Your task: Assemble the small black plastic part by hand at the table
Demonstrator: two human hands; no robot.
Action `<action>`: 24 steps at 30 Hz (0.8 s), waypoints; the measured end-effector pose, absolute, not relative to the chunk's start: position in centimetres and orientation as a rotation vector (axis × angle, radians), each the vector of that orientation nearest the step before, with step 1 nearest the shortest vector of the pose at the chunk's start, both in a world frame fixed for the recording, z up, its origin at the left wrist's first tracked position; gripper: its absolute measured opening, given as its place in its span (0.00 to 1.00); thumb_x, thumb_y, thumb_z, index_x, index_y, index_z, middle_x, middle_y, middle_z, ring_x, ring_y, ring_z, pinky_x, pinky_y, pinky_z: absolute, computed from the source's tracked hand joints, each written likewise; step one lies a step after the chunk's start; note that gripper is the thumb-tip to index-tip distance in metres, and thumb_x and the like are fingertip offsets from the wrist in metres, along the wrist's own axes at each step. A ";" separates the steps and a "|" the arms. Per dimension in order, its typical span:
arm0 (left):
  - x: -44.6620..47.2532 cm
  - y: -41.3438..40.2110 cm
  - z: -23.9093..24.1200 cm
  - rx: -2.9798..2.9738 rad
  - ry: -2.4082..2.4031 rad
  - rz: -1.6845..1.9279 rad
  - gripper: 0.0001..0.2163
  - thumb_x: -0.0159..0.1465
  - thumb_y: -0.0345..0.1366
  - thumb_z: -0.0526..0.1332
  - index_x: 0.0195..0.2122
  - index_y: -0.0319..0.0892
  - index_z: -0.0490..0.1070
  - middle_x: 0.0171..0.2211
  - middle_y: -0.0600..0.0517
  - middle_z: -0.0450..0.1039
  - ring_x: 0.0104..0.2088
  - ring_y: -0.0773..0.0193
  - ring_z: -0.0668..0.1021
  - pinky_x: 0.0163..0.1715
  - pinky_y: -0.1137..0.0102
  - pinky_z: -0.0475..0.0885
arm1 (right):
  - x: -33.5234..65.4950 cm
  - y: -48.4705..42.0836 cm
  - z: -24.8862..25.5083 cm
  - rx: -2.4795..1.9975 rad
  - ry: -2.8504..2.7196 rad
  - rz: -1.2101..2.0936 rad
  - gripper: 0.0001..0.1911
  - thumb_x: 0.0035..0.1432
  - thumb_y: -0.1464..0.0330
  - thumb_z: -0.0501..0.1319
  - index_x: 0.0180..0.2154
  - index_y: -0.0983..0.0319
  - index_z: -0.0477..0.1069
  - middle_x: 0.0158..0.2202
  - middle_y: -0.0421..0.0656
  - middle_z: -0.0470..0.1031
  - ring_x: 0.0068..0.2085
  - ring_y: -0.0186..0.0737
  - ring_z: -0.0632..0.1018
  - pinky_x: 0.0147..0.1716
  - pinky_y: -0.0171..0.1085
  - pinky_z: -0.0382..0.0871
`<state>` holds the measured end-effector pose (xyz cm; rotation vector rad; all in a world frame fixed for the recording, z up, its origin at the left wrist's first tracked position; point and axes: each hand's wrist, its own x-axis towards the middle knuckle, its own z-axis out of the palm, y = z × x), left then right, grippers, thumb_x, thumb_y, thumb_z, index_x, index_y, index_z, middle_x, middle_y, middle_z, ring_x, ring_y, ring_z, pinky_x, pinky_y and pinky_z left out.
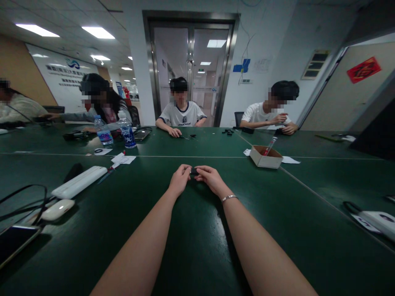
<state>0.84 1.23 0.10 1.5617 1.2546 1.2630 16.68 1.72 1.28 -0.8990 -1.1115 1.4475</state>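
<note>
Between my two hands, just above the green table (197, 213), is a small black object (194, 171) whose exact kind I cannot make out. My left hand (180, 179) pinches its left end with thumb and fingers. On the other end, the fingers of my right hand (211, 179) are closed in a similar pinch. A silver bracelet (230, 197) circles my right wrist. Part of the object is hidden behind my fingertips.
A cardboard box (266, 158) with a clear tube in it stands ahead right. Two bottles (128, 133) stand ahead left. A white power strip (79, 182), a white mouse-shaped item (57, 209) and a phone (18, 242) lie left. Several people sit across the table.
</note>
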 end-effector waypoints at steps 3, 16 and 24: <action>0.8 1.2 0.0 1.569 1.225 1.258 0.12 0.64 0.42 0.55 0.43 0.43 0.70 0.24 0.56 0.68 0.27 0.66 0.72 0.30 0.72 0.64 | 16.7 1.7 1.2 -0.898 -1.102 1.449 0.06 0.52 0.75 0.69 0.35 0.65 0.78 0.30 0.44 0.79 0.27 0.32 0.79 0.26 0.27 0.75; 0.9 0.6 0.7 1.541 1.268 1.260 0.12 0.63 0.36 0.55 0.46 0.44 0.70 0.35 0.52 0.71 0.29 0.67 0.71 0.28 0.73 0.65 | 16.8 1.5 1.4 -0.861 -1.084 1.476 0.06 0.53 0.75 0.68 0.36 0.66 0.78 0.30 0.45 0.79 0.27 0.34 0.80 0.27 0.27 0.75; 0.8 0.4 0.7 1.555 1.262 1.248 0.12 0.64 0.40 0.54 0.44 0.43 0.71 0.32 0.52 0.71 0.29 0.66 0.73 0.28 0.72 0.66 | 16.8 1.4 1.5 -0.887 -1.084 1.469 0.06 0.55 0.77 0.66 0.36 0.66 0.78 0.31 0.45 0.79 0.27 0.33 0.79 0.27 0.26 0.75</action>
